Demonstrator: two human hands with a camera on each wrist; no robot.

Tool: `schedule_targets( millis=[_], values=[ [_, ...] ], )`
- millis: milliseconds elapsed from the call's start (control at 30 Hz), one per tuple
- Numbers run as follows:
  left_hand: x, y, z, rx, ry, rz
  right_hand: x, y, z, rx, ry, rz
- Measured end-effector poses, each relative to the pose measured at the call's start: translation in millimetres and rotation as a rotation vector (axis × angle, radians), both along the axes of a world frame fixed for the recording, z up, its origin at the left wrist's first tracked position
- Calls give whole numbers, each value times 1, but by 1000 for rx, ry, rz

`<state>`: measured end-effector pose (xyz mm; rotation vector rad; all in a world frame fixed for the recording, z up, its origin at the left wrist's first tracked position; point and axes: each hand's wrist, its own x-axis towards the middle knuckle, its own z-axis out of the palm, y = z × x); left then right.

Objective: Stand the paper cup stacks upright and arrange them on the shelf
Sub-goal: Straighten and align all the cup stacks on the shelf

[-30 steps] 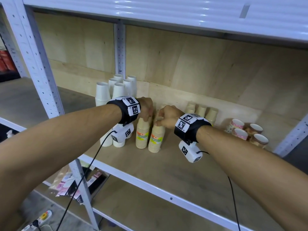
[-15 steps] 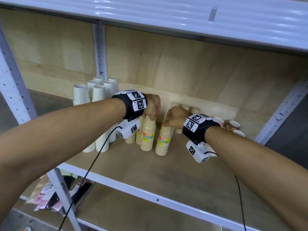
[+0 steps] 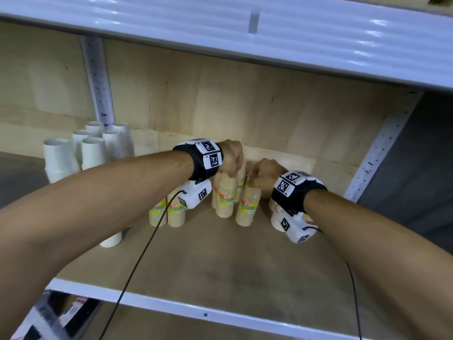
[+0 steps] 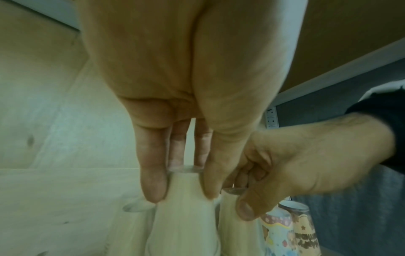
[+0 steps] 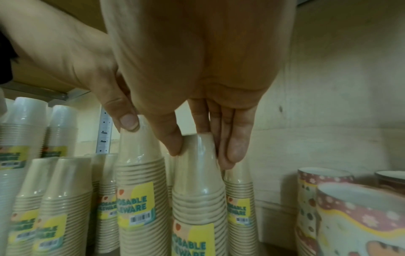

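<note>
Most stacks already stand on the shelf: white ones at the left, patterned ones at the right. The left hand pinches one tan cup stack by its top, the right hand its neighbour, both upright mid-shelf; only nudging into line seems left.

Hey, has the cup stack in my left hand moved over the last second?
Yes: the tan cup stack in the left hand slid right, away from the white cup stacks.
</note>
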<state>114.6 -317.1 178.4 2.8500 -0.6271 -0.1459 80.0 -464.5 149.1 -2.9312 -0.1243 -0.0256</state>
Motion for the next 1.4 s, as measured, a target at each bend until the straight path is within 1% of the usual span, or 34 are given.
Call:
schedule_targets(
  millis=[133, 300, 500, 667, 767, 833, 933, 1100, 1300, 1400],
  values=[
    [14, -14, -5, -35, -25, -10, 15, -11, -7, -14, -53, -87],
    [31, -27, -13, -58, -32, -10, 32, -23, -17, -28, -59, -87],
    [45, -36, -26, -46, -61, -8, 52, -28, -33, -16, -79, -112],
    [55, -42, -37, -31, -126, -6, 62, -31, -38, -18, -66, -93],
    [59, -43, -42, -15, -155, -24, 64, -31, -41, -23, -90, -69],
    [61, -45, -46, 5, -145, -29, 64, -28, -43, -16, -118, -44],
    [62, -50, -50, 28, -118, -6, 68, -27, -45, 42, -95, -8],
    [64, -54, -51, 24, -108, 19, 72, -26, -46, 85, -89, -11],
    [64, -50, -49, 16, -107, -24, 77, -28, -49, 94, -71, -5],
    [63, -46, -45, -17, -113, -57, 77, -27, -46, 91, -59, -17]
  ],
)
